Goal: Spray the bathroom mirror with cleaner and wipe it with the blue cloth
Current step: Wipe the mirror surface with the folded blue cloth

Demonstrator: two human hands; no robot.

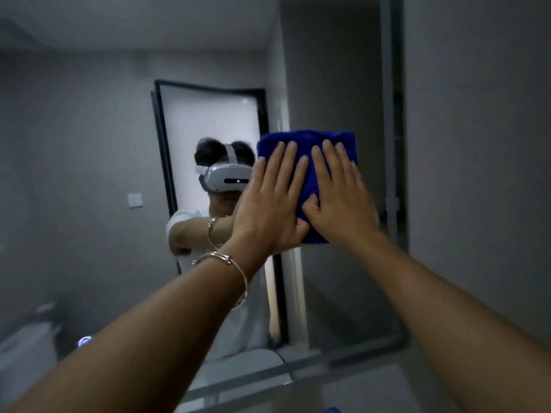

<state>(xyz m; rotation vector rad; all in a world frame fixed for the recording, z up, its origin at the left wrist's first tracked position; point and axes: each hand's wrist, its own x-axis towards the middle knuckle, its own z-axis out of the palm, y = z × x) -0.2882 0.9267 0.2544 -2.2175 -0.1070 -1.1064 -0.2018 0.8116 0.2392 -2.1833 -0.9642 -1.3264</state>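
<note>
The folded blue cloth (310, 144) lies flat against the bathroom mirror (89, 174), right of its middle. Both of my hands press on it with fingers spread and palms flat. My left hand (268, 204), with a thin bracelet at the wrist, covers the cloth's left part. Beside it, my right hand (340, 195) covers the right part, and the two thumbs nearly touch. The cloth's upper edge and a strip between my hands show. No spray bottle can be made out for certain.
The mirror's right edge (390, 144) meets a grey wall (477, 144); its bottom edge (298, 368) runs along the lower frame. The glass reflects a person in a headset, a dark-framed door and a wall switch. Something small and blue (331, 410) peeks in at the bottom.
</note>
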